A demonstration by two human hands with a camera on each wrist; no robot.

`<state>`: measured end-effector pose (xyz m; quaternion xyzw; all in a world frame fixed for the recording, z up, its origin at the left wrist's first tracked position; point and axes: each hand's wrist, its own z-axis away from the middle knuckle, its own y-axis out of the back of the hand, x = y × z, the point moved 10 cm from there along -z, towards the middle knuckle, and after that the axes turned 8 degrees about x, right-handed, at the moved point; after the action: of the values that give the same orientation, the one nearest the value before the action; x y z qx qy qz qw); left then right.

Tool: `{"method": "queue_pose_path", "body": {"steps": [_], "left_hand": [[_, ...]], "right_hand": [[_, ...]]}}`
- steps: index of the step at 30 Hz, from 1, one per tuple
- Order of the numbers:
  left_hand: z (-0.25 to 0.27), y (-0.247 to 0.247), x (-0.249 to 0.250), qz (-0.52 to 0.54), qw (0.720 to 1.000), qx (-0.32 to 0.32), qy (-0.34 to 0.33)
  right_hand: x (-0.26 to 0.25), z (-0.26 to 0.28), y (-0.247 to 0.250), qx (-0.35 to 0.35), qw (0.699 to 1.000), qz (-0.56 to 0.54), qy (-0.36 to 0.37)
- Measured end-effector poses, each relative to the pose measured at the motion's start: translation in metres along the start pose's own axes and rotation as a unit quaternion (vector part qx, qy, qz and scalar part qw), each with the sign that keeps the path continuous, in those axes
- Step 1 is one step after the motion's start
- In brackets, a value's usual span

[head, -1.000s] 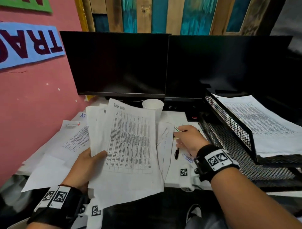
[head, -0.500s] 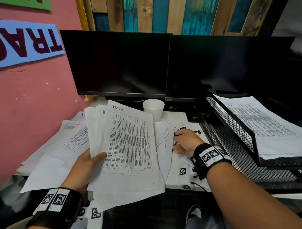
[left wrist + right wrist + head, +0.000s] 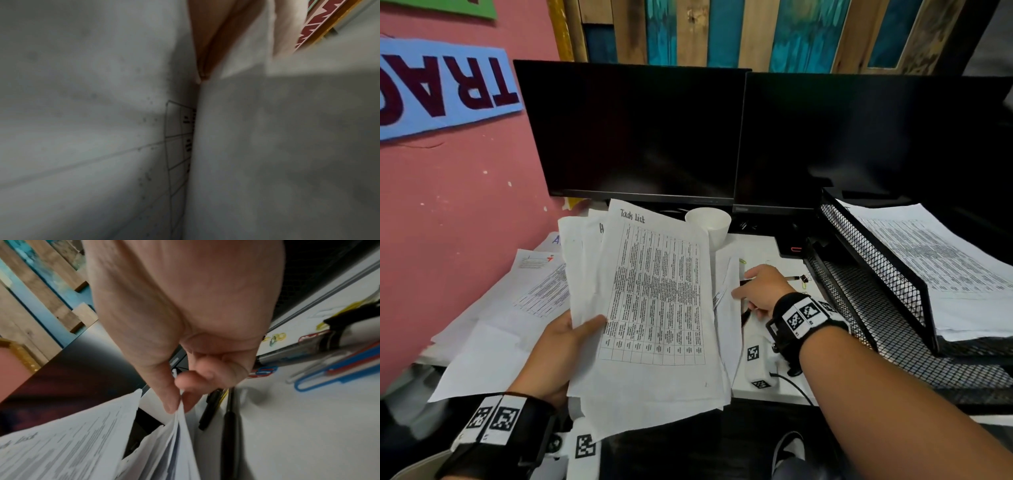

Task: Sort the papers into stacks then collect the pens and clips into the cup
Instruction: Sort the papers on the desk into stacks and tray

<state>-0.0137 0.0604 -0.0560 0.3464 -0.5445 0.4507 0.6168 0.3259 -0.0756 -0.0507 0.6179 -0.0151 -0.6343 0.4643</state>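
An office workstation: 2 dark monitors (image 3: 633,130) stand side by side at the back of a white tabletop (image 3: 763,250) strewn with printed papers (image 3: 654,294), beside a black mesh paper tray (image 3: 873,267), pens and paper clips (image 3: 320,378).

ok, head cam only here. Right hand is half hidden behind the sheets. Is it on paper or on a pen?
Observer: Paper. In the right wrist view the right hand pinches the edge of several sheets between thumb and forefinger.
Operator: pens loose then?
Observer: Yes. Two black pens lie on the desk just beyond the fingertips, outside the grip.
Operator: clips nearby?
Observer: A large blue paper clip lies on the desk to the side of the pens, untouched.
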Motion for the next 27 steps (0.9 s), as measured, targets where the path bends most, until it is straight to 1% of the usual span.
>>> {"method": "queue_pose_path", "body": {"steps": [2,5,7,8,10,13,16,19,21,24,26,27], "left_hand": [[0.0,0.0,0.003,0.008,1.0,0.001,-0.001],[-0.002,0.0,0.006,0.016,1.0,0.001,-0.001],[-0.003,-0.001,0.006,0.02,1.0,-0.001,0.002],[-0.003,-0.003,0.006,0.021,1.0,-0.002,0.003],[-0.002,-0.008,0.008,0.023,1.0,-0.004,0.001],[0.001,-0.017,0.01,0.017,1.0,-0.004,-0.002],[0.004,-0.026,0.014,-0.006,1.0,0.004,-0.016],[0.004,-0.032,0.015,-0.013,1.0,0.004,-0.017],[0.006,-0.035,0.018,-0.012,1.0,0.006,-0.02],[0.014,-0.043,0.026,-0.011,1.0,-0.006,-0.027],[0.023,-0.048,0.034,-0.014,0.999,-0.019,-0.033],[0.026,-0.05,0.036,-0.014,0.999,-0.021,-0.032]], "right_hand": [[-0.006,0.002,0.004,0.009,1.0,-0.001,0.016],[-0.015,0.003,0.023,0.037,0.995,-0.093,0.022],[-0.023,0.005,0.049,0.08,0.987,-0.133,0.045],[-0.028,0.007,0.064,0.103,0.985,-0.124,0.066],[-0.041,0.016,0.095,0.155,0.978,-0.07,0.118],[-0.062,0.036,0.135,0.213,0.961,-0.013,0.179],[-0.083,0.059,0.168,0.254,0.943,-0.022,0.215],[-0.1,0.079,0.193,0.279,0.924,-0.086,0.248],[-0.104,0.091,0.203,0.273,0.911,-0.18,0.252],[-0.099,0.092,0.2,0.231,0.898,-0.3,0.222],[-0.089,0.087,0.187,0.208,0.901,-0.324,0.201],[-0.081,0.082,0.176,0.201,0.907,-0.322,0.183]]}}
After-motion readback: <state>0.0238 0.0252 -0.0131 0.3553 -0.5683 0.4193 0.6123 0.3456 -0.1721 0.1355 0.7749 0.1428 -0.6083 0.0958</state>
